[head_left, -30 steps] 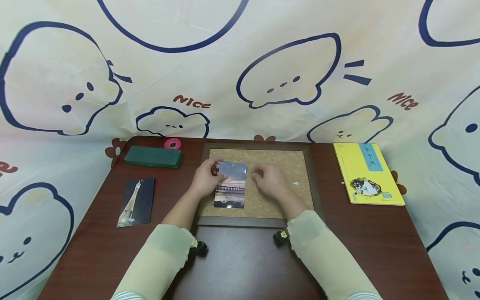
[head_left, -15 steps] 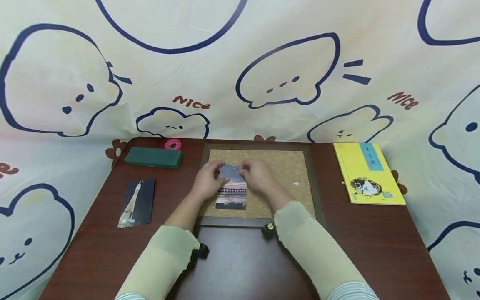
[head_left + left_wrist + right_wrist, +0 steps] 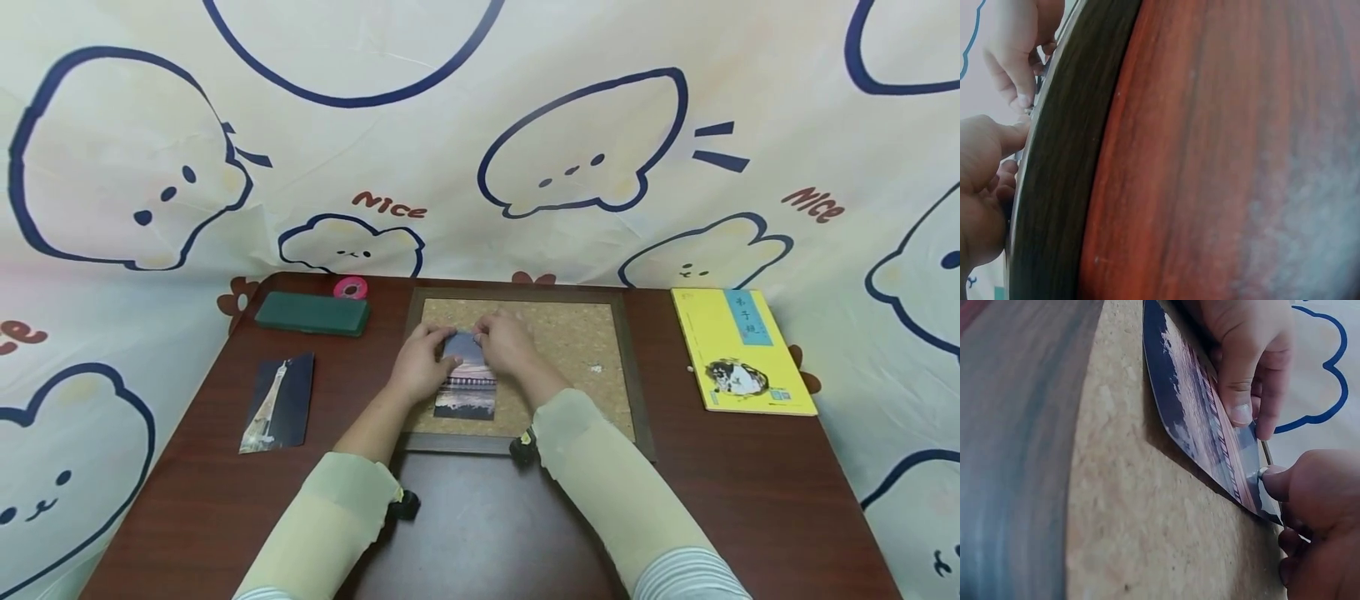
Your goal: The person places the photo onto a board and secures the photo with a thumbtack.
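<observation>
A photo (image 3: pixel 467 396) of a pier under a pink and purple sky stands upright in format on the left half of a framed cork board (image 3: pixel 566 410). Along its upper left edge my left hand (image 3: pixel 422 362) holds it, thumb on the front. At the top edge my right hand (image 3: pixel 510 343) pinches a tiny pale thing, seemingly a pushpin (image 3: pixel 1263 470), against the photo; fingers hide most of it. In the right wrist view the photo bows away from the cork at its lower end. Small clear pieces (image 3: pixel 596 367), perhaps more pushpins, lie on the board's right side.
A second photo (image 3: pixel 277 404), showing a lit tower, lies on the table left of the board. Behind it are a green case (image 3: pixel 312 314) and a pink tape roll (image 3: pixel 350 287). On the right is a yellow book (image 3: pixel 738 350). A printed cloth hangs behind the table.
My right hand has moved left from over the cork to the photo's top edge. The left hand keeps its hold, and the photo has barely shifted.
</observation>
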A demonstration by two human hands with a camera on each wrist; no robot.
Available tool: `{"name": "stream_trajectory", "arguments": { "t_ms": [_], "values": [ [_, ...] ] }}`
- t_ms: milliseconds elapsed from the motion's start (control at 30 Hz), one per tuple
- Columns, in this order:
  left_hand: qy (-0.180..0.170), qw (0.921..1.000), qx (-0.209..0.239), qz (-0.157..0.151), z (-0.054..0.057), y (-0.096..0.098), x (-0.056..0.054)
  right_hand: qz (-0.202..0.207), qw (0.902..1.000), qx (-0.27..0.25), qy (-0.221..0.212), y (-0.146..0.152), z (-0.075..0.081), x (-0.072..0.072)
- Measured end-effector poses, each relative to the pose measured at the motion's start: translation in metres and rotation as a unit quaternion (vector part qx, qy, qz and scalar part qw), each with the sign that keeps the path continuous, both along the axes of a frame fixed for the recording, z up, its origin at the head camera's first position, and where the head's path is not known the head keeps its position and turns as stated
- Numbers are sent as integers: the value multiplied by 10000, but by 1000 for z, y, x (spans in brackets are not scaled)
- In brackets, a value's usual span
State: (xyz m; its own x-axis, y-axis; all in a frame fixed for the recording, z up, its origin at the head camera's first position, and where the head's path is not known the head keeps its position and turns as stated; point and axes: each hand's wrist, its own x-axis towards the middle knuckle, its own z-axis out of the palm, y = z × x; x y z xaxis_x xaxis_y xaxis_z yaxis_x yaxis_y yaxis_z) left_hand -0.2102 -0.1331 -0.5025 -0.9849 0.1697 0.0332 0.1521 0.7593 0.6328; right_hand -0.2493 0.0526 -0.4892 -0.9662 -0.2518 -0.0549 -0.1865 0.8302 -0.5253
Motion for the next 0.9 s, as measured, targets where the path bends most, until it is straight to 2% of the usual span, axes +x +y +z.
{"name": "stream_trajectory", "arguments": {
  "t_ms": [300,400,600,900],
  "values": [
    [123,9999,-48,0,-3,1,0,-215,9995,128,-176,-5,0,-8],
    [96,9999,-27,28,-3,1,0,-303,9991,37,-286,-7,3,-10],
    [60,9999,-78,23,-4,1,1,-478,9969,270,-556,-10,8,-12],
    [31,9999,-137,87,-2,1,1,-702,9962,270,-437,-12,7,-15]
  ]
}}
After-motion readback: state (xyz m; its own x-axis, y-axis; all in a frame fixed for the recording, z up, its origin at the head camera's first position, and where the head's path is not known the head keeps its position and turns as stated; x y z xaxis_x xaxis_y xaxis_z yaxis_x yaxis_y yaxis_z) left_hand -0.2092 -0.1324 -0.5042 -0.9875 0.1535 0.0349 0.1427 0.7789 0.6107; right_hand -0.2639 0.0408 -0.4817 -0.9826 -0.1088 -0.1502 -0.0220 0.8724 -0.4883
